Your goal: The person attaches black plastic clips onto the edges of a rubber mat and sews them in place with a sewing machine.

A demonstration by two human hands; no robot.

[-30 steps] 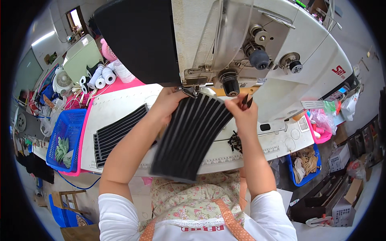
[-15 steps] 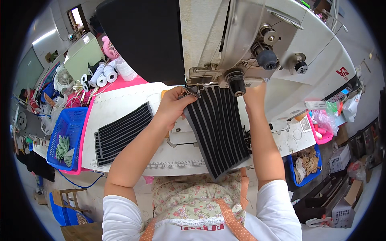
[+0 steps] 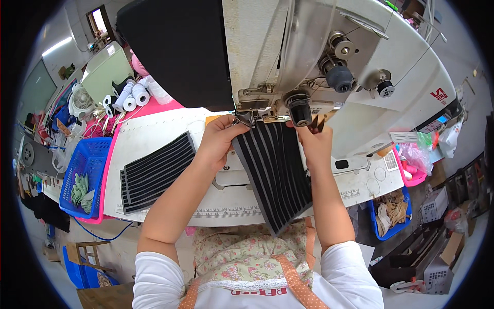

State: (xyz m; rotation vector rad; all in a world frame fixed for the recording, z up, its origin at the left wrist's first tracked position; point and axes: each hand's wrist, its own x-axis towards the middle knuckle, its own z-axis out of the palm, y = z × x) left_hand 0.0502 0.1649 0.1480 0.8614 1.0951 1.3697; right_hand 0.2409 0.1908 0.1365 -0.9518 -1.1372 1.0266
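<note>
A black fabric panel with grey stripes (image 3: 275, 175) hangs from the sewing machine's needle area (image 3: 257, 117) over the table's front edge. At its upper left corner, beside the presser foot, my left hand (image 3: 218, 140) pinches the cloth between thumb and fingers. My right hand (image 3: 315, 147) is closed at the panel's upper right edge, just below the machine's black knob (image 3: 300, 108). Two dark pointed tips, like those of thread snips (image 3: 320, 124), stick up from the right hand; the rest of them is hidden. A second striped panel (image 3: 157, 172) lies flat to the left.
The sewing machine head (image 3: 262, 46) stands over the white table (image 3: 231, 219), with a ruler strip along the front. Thread cones (image 3: 131, 98) and a blue basket (image 3: 87, 170) are at left. Another blue bin (image 3: 391, 216) with cloth sits low at right.
My right hand has come out from behind the machine head, moving left and toward me to the panel's edge. The panel's right side has folded inward; my left hand stays at its corner.
</note>
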